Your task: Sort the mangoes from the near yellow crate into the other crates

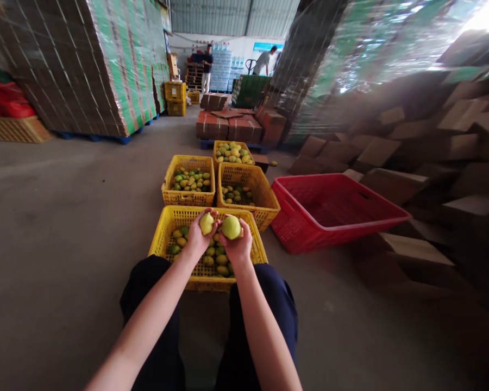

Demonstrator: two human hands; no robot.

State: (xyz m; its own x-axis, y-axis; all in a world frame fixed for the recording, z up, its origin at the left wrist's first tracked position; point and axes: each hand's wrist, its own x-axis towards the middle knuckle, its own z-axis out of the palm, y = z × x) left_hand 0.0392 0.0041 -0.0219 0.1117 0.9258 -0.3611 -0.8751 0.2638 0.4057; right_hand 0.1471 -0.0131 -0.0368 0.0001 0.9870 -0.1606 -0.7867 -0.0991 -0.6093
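My left hand (194, 237) is closed round a yellow lemon (206, 223), palm turned up. Beside it, my right hand (240, 248) cups a rounder, yellow-green lemon (231, 227). Both hands are held close together over a yellow plastic crate (158, 234) between my knees. Loose green and yellow lemons (221, 260) lie in that crate, partly hidden by my hands and forearms.
Behind stand a left yellow crate (168, 187), a right one (269, 202) and a far one (216, 149), all with lemons. A red basket (293, 228) sits at right, near piled cardboard boxes (411, 187). Wrapped pallet stacks (118, 65) and two people (206, 65) are farther back.
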